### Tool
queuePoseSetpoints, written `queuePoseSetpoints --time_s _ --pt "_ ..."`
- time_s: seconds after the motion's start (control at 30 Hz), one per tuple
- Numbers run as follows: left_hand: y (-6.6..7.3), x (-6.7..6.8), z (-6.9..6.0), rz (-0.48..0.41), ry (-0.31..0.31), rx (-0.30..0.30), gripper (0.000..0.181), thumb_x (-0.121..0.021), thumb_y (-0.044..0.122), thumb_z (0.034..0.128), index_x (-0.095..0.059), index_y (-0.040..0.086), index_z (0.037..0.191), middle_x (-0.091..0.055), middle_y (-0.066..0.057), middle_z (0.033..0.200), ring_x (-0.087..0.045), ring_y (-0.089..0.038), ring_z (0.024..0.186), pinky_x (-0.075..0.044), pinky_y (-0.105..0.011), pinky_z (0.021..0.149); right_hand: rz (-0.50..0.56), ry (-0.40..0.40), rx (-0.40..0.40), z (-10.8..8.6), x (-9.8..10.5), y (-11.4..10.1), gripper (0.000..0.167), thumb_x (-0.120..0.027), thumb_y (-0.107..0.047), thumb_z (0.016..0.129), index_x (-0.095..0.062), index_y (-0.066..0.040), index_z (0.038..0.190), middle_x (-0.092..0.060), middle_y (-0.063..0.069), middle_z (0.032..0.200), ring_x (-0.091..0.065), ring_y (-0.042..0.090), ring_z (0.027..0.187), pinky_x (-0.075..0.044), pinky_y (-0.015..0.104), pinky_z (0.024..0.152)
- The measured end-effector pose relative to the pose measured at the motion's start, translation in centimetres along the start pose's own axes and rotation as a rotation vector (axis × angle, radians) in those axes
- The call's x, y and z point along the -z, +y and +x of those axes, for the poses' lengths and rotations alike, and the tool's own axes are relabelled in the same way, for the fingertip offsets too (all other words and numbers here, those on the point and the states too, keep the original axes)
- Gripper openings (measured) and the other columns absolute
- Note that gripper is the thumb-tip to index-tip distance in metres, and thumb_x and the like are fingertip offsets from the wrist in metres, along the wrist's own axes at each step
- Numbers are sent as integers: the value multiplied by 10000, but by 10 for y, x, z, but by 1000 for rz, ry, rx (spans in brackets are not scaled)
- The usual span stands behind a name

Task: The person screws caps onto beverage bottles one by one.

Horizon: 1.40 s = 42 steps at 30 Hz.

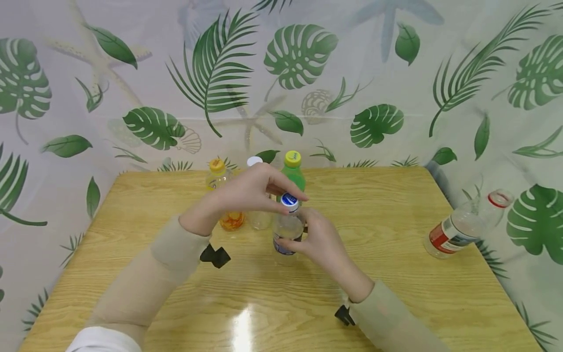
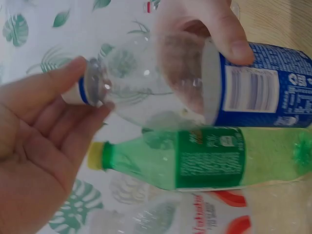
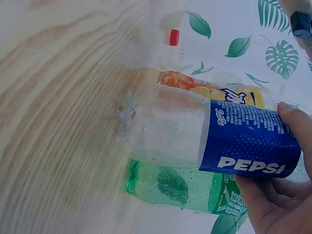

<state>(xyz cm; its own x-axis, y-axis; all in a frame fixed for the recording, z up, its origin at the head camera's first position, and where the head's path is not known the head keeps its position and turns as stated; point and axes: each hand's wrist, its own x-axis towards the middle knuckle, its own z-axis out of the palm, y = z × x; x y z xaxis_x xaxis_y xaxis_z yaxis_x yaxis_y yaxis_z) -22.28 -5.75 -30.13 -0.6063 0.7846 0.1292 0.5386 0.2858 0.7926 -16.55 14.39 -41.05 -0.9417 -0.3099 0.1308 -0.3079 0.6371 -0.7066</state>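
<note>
A clear Pepsi bottle (image 3: 253, 141) with a blue label and a white-and-blue cap (image 1: 289, 200) is between my two hands near the middle of the table. My left hand (image 1: 255, 188) reaches over from above, pinching the cap between thumb and fingers. Lower down, my right hand (image 1: 318, 239) grips the bottle around its labelled part. Just behind stands a green bottle (image 2: 209, 158) with a yellow cap (image 1: 292, 158). Whether the Pepsi bottle's base touches the table I cannot tell.
Left of the green bottle stand a white-capped clear bottle (image 1: 260, 221), partly hidden by my left hand, and an orange-capped bottle (image 1: 231, 222). An uncapped clear bottle (image 1: 455, 230) with a red neck ring stands near the right edge of the wooden table (image 1: 378, 205). Leaf-patterned cloth hangs behind.
</note>
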Motion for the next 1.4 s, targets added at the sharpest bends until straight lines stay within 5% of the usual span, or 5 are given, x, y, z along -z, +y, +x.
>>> queuePoseSetpoints --time_s 0.2,0.37,0.6,0.97,1.4 --pt "-6 0 -2 -36 -61 -36 422 -745 -40 953 -674 -53 1369 -700 -194 1400 -674 -324 1313 -569 -349 1089 0 -1 3 0 -1 0 656 -932 -212 834 -621 -9 1374 -695 162 1272 -712 321 1140 -629 485 938" --pt "16 -22 -6 428 212 76 389 -861 421 896 -805 79 1073 -807 -22 987 -758 -169 939 -610 -254 814 -31 2 -1 -2 -1 0 625 -927 -241 842 -642 -82 1375 -699 132 1284 -692 285 1090 -615 444 898" --pt "24 -56 -1 902 517 130 581 -857 620 811 -519 202 590 -358 101 521 -305 -63 480 -170 -210 468 -15 7 -7 -3 1 1 571 -927 -259 842 -663 -118 1329 -729 78 1231 -677 245 1033 -591 415 869" --pt "5 -32 2 186 243 102 291 -868 156 899 -818 64 1170 -826 -70 1129 -721 -149 849 -550 -215 708 -10 13 35 -3 -1 3 718 -921 -228 850 -586 -60 1462 -680 150 1343 -698 303 1141 -629 489 899" --pt "-26 -13 8 -120 13 -153 270 -804 -35 905 -779 -60 1173 -794 -194 1180 -771 -329 1080 -646 -318 853 -2 -8 29 2 0 3 690 -922 -220 848 -609 -38 1436 -708 162 1338 -715 322 1162 -643 473 906"
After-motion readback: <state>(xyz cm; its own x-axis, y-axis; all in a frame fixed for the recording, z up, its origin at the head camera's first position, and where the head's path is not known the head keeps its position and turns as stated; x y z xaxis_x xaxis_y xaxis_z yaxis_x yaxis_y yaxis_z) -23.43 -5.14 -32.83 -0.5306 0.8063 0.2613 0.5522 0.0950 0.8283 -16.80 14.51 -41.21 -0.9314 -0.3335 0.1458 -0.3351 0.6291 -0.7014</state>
